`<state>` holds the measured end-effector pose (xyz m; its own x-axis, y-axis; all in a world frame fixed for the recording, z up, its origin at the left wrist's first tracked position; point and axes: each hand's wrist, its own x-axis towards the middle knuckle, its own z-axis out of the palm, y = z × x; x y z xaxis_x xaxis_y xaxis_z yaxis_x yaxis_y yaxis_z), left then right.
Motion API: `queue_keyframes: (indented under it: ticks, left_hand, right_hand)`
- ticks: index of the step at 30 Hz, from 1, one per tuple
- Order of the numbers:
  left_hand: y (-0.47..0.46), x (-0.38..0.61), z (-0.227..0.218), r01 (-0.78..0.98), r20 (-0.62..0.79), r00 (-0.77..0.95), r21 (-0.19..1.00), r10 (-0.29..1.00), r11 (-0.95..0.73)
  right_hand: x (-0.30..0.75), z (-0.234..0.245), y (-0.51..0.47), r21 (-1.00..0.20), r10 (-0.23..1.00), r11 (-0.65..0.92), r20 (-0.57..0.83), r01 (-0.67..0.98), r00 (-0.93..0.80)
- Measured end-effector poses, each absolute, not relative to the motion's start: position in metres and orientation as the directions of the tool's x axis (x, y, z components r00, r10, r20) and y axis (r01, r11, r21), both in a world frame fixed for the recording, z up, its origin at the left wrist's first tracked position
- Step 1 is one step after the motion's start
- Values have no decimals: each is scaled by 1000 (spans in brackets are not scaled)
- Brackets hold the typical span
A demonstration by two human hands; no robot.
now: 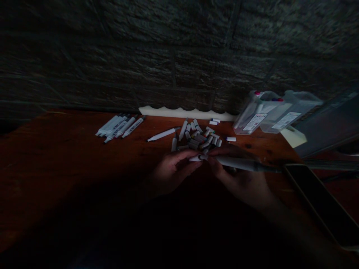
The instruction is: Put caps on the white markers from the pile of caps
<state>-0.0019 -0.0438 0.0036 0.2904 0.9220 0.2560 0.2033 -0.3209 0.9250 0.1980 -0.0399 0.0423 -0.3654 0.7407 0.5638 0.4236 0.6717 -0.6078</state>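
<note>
Over the table's middle, my left hand (175, 168) pinches a small white marker cap (195, 158) between thumb and fingers. My right hand (244, 179) grips a white marker (235, 162), its dark tapered end pointing right. The marker's left end meets or nearly meets the cap; whether they touch is hard to tell in the dim light. Just beyond my fingers lies a pile of loose marker caps (199, 139) with coloured ends. A single white marker (162, 134) rests left of the pile, and a row of several markers (119, 126) lies farther left.
Two clear plastic cases (254, 112) with labels stand at the back right, one holding a few pens. A phone (319, 201) lies at right, beside a dark screen-like panel (331, 123). A white scalloped strip (185, 113) runs along the stone wall (168, 56).
</note>
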Motion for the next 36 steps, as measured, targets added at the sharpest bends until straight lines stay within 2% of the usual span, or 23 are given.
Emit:
queue_keyframes:
  ticks: [7, 9, 11, 12, 14, 18, 22, 27, 33, 36]
  left_hand:
    - [-42, -3, 8, 300, 248, 298, 893, 922, -337]
    - [-43, -3, 11, 308, 253, 277, 891, 927, -335]
    - [-45, -3, 12, 294, 270, 258, 893, 928, -342]
    - [-46, -2, 13, 281, 276, 251, 896, 928, -343]
    - [-48, -2, 12, 242, 283, 244, 908, 928, -341]
    - [-47, -2, 9, 169, 278, 261, 930, 924, -327]
    - [-44, -2, 7, 136, 300, 276, 928, 913, -346]
    - [-41, -2, 3, 102, 310, 240, 934, 920, -342]
    - [-39, 1, -1, -9, 167, 201, 986, 965, -169]
    - [-41, 3, 3, -65, 128, 245, 991, 961, -115]
  right_hand:
    - [198, 44, -42, -476, 677, 734, 562, 484, -475]
    - [206, 44, -33, -397, 674, 717, 604, 573, -425]
    - [217, 43, -19, -330, 683, 636, 661, 697, -311]
    - [222, 43, -13, -335, 697, 577, 678, 745, -234]
    - [228, 41, -5, -405, 739, 507, 658, 761, -142]
    - [220, 38, -9, -576, 774, 570, 616, 586, -146]
    - [213, 39, -16, -620, 783, 572, 609, 537, -130]
    - [215, 43, -14, -748, 857, 507, 491, 428, -156]
    - [219, 49, -16, -815, 874, 483, 469, 320, -124]
    - [220, 55, -22, -861, 867, 477, 427, 178, -257]
